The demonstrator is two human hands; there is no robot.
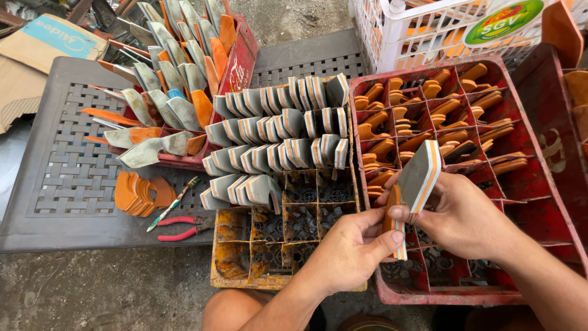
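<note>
My left hand and my right hand together hold a grey sheath-like piece with orange and white layered edges above the red crate. The left thumb presses its lower end, where an orange part shows. The right hand grips it from behind. The red crate's compartments hold several orange handle-shaped pieces. A yellow crate to the left holds rows of the same grey layered pieces in its far compartments.
Another red crate at far left is filled with grey and orange blades. Red-handled pliers, a screwdriver and a stack of orange pieces lie on the dark woven table. A white basket stands behind.
</note>
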